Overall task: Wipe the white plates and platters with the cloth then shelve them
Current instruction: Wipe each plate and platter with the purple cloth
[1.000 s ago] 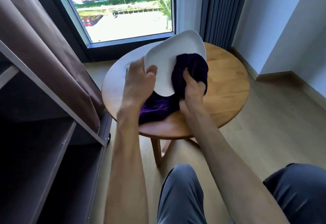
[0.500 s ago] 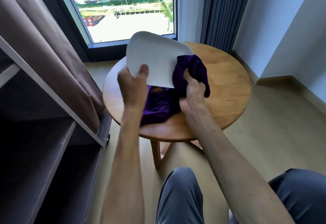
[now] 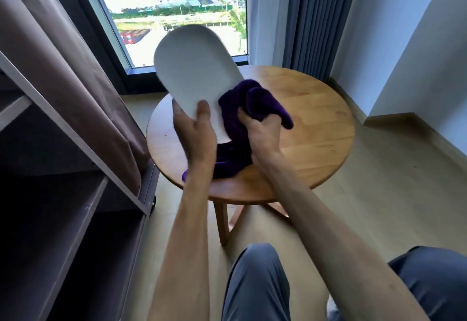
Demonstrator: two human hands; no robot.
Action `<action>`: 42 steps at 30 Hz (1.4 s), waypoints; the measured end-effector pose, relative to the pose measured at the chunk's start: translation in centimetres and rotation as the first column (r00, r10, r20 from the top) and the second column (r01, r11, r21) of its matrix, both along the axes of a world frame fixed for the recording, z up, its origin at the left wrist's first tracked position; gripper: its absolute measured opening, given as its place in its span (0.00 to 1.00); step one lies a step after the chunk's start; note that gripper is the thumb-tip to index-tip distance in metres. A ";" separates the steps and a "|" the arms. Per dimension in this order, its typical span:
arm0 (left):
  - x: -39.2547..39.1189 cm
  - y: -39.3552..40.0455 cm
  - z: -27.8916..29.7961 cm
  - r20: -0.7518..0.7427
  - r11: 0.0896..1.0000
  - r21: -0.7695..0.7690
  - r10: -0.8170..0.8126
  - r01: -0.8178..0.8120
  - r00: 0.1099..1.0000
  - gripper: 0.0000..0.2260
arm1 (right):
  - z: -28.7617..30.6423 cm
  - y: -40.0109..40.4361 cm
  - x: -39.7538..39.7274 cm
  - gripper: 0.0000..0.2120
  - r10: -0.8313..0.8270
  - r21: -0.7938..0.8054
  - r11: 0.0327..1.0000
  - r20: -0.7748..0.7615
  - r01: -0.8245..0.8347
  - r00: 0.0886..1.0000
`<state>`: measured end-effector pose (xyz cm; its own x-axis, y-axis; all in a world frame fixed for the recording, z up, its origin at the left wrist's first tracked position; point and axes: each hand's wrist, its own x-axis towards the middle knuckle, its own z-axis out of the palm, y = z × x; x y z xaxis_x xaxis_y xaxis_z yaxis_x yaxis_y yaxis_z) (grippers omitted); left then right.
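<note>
Fingers of the left hand grip the near end of the white platter, tilted above the round desk; the right hand clutches the purple cloth against its right edge.

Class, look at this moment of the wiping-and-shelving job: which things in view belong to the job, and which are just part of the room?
Part of the job:
white platter, held by the left hand
purple cloth, gripped by the right hand
shelf unit

Just there:
round wooden table
window
grey curtain
</note>
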<state>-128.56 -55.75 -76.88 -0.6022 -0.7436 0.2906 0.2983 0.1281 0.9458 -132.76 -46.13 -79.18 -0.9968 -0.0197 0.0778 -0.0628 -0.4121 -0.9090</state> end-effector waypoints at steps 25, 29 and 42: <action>1.3 0.5 2.5 -0.170 0.633 0.494 -0.602 0.596 0.780 0.27 | 7.0 -0.3 -1.7 0.17 0.166 0.659 0.735 -0.405 0.161 0.899; -0.2 -1.5 3.5 -0.192 0.647 0.562 -0.504 0.515 0.842 0.36 | 7.0 -0.1 -0.1 0.12 0.428 0.772 0.635 -0.328 -0.022 0.842; 1.7 1.1 1.3 -0.228 0.610 0.490 -0.600 0.623 0.767 0.15 | 8.3 -1.1 -4.2 0.17 0.025 0.795 0.483 -0.431 0.367 0.902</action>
<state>-126.91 -54.62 -75.60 -0.9699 -0.2427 0.0177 0.1623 -0.5909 0.7903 -137.00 -47.26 -70.88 -0.8887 -0.1023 0.4469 -0.4147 0.5953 -0.6883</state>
